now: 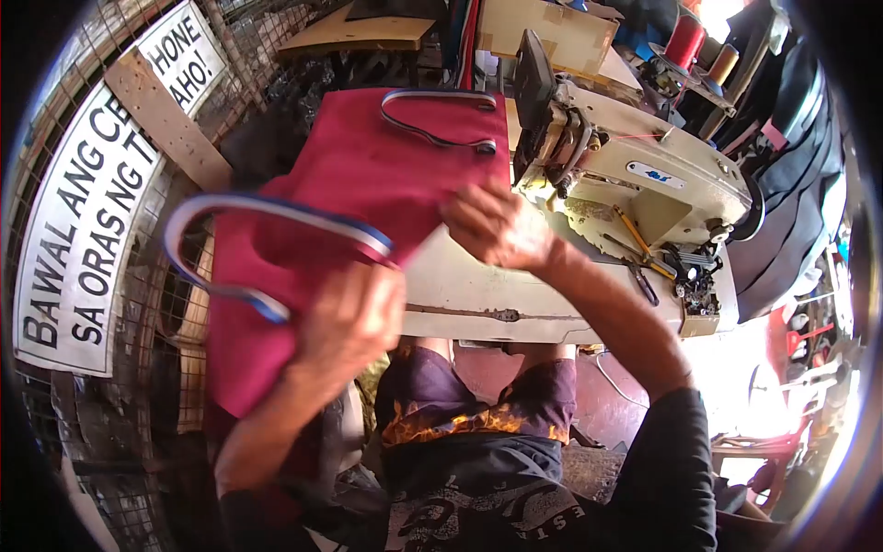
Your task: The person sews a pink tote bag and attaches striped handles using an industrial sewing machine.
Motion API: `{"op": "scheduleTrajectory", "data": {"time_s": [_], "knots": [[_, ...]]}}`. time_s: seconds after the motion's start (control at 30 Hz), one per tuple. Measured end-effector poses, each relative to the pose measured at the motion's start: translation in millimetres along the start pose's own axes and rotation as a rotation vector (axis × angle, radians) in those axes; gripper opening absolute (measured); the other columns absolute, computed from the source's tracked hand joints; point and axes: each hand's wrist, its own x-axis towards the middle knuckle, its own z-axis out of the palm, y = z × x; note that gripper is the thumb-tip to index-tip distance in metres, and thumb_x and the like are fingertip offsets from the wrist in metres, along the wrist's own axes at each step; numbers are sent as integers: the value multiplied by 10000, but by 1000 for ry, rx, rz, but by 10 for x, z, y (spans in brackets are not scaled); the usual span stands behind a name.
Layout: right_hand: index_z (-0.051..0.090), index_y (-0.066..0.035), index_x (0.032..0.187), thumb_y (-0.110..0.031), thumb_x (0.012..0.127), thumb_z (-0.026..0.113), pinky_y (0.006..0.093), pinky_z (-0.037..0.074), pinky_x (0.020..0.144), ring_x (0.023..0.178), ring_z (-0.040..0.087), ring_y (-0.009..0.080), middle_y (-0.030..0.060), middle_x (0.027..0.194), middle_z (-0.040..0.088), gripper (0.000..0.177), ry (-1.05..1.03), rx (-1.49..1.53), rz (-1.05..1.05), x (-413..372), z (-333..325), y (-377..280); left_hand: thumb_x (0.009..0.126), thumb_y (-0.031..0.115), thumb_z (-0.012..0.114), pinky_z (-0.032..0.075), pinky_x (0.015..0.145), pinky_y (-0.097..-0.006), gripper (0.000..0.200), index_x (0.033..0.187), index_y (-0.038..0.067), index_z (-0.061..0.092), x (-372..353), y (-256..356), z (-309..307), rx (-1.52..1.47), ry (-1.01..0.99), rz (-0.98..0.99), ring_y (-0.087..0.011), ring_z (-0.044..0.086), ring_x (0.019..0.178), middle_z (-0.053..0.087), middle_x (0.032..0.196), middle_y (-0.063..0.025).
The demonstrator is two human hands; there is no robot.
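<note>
A crimson fabric piece with two striped strap handles lies across the left part of the sewing table and hangs over its left side. My left hand, blurred by motion, is closed on the fabric just below the end of the near strap. Farther right, my right hand grips the fabric's right edge with bent fingers. The far strap lies looped on the cloth. Right of my right hand stands the sewing machine; the fabric's edge is left of its needle area.
Pliers and screwdrivers lie on the table beside the machine. Thread spools stand at the back right. A wire mesh wall with white signs runs along the left. Cardboard boxes are behind the machine.
</note>
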Motion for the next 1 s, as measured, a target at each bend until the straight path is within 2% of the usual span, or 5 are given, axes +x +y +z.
{"op": "scheduleTrajectory", "data": {"time_s": [0.27,0.43,0.7,0.87,1.0], "knots": [[678,-70,804,-187,708,657,309,548,801,1021,605,202,34,962,605,153,-188,86,60,-867,78,-115,798,172,660,506,685,-342,189,921,33,695,321,1314,492,-300,-237,-341,-219,568,856,523,931,-75],[630,27,1300,-115,832,638,381,544,977,1189,633,270,125,1225,650,490,-446,210,325,-1120,-69,-269,845,140,643,530,748,-337,383,1182,-42,664,568,1618,377,-397,-426,-470,-237,588,932,556,1032,-102],[618,49,1292,-221,871,766,487,469,1075,1238,590,410,236,1313,614,521,-223,456,819,-976,-188,-640,899,128,701,553,840,-384,453,1291,-81,613,365,1854,287,-595,-347,-539,-281,609,960,563,1086,-140],[606,73,1296,-304,900,748,488,443,1093,1254,576,408,253,1332,602,566,-193,429,872,-999,-95,-720,905,58,718,597,755,-392,313,1207,-11,668,689,936,216,-992,-165,-461,-307,691,856,642,1079,-132],[577,65,1338,-305,895,748,487,420,1117,1291,556,399,241,1380,586,603,-221,440,850,-1015,-75,-658,947,138,669,454,1098,-449,299,1210,-5,673,915,538,1294,-886,-146,-68,-326,567,1247,633,1307,-134]]}}
